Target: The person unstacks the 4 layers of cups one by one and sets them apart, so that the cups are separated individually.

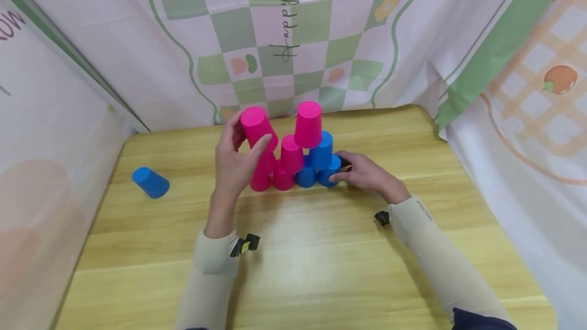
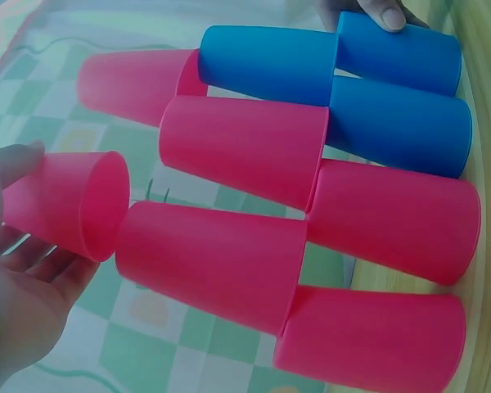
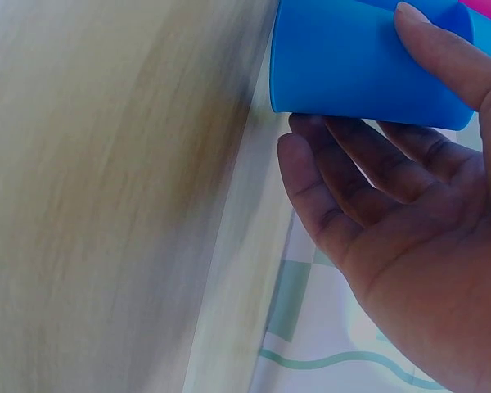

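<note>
Upside-down cups stand in a stacked wall on the table (image 1: pixel 302 258). Two pink and two blue ones make up its bottom row. Above them sit two pink cups and a middle-row blue cup (image 1: pixel 322 152), with a top pink cup (image 1: pixel 309 125) at the right. My left hand (image 1: pixel 233 164) grips another pink cup (image 2: pixel 53 201), thumb on one side and fingers on the other, slightly tilted at the wall's upper left. At the lower right end, my right hand (image 1: pixel 367 172) holds the bottom blue cup (image 3: pixel 368 70) between its thumb and fingers.
A lone blue cup (image 1: pixel 151 183) lies tilted on the left of the table. Patterned curtain cloth (image 1: pixel 293 29) hangs close behind the cup wall, and more cloth borders both sides of the table.
</note>
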A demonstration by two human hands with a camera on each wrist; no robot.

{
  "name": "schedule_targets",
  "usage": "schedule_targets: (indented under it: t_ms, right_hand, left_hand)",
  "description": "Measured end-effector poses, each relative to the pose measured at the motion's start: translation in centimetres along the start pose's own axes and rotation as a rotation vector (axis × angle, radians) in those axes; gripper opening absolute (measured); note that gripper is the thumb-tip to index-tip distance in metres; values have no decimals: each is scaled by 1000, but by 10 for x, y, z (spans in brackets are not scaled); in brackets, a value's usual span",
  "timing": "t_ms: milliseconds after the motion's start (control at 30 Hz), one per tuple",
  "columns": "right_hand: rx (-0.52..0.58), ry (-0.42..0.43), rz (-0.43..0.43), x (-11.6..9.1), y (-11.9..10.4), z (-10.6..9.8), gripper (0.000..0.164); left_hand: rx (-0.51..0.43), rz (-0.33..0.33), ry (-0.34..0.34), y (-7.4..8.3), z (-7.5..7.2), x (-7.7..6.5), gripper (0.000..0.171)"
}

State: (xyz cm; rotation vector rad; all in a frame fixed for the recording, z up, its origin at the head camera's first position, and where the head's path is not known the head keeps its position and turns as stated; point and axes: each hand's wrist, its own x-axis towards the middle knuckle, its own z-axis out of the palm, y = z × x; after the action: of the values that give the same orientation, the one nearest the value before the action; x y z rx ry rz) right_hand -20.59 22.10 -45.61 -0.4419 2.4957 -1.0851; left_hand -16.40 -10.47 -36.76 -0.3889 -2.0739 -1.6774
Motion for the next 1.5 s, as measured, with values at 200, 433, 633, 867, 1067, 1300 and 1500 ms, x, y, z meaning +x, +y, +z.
schedule_targets:
  t_ms: [200,433,633,867,1067,1300,1500]
  right_hand:
    - [-12,0,-2,1,1,0,49]
    - [-10,-1,-12,0,0,-1,49]
    - [-14,-3,-17,2,1,-1,49]
    - [-21,-4,-20,1,2,-1,48]
    - [-21,-3,-23,1,2,-1,47]
    - [-24,-6,-29,2,3,0,49]
    - [-25,-6,-25,1,2,-1,49]
  left_hand:
    - [-19,-6,47,-3,-11,-4,62]
    - [-2,-34,84,-6,-22,-9,62]
    - [-9,-32,114,-14,-33,-13,61]
    - [15,-91,167,-26,-45,-21,62]
    - [35,-148,200,-37,-55,-27,62]
    - [109,-286,246,-51,-74,-31,62]
    - [147,-394,287,-65,-91,-36,65]
